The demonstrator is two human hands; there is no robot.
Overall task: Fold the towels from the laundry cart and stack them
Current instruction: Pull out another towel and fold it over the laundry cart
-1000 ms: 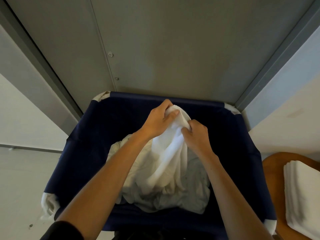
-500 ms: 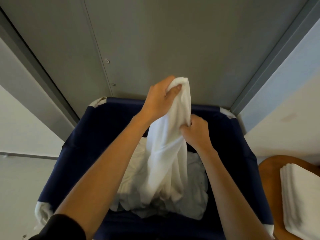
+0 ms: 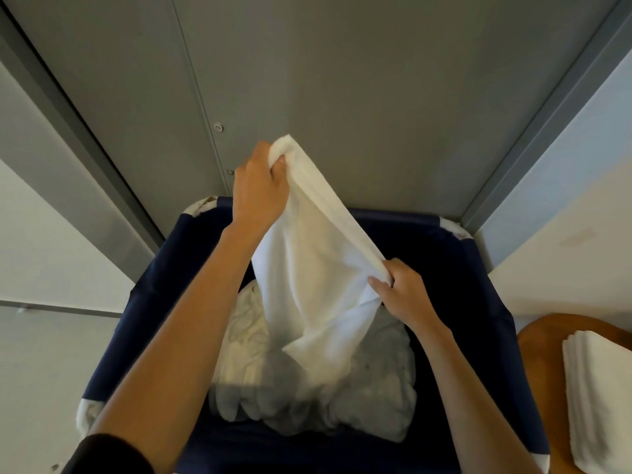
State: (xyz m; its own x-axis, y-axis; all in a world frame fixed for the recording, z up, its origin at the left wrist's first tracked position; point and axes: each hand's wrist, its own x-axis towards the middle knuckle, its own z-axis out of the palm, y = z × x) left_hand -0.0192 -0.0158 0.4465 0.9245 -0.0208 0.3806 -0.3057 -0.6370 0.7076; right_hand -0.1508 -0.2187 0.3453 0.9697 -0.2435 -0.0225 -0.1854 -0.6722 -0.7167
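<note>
My left grip (image 3: 261, 191) clutches the top corner of a white towel (image 3: 314, 268), raised over the navy laundry cart (image 3: 461, 268). My right grip (image 3: 402, 290) pinches its edge lower down. The tail hangs over the crumpled pile (image 3: 359, 398) inside. A folded stack (image 3: 598, 388) sits on the table (image 3: 537, 340), right.

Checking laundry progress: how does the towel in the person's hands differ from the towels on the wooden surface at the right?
The held towel is unfolded and hangs loose between the left hand and right hand; the stacked towels lie folded flat. The held towel is one piece up over the cart; the stacked towels are several layers on the wooden surface. Both are white.
</note>
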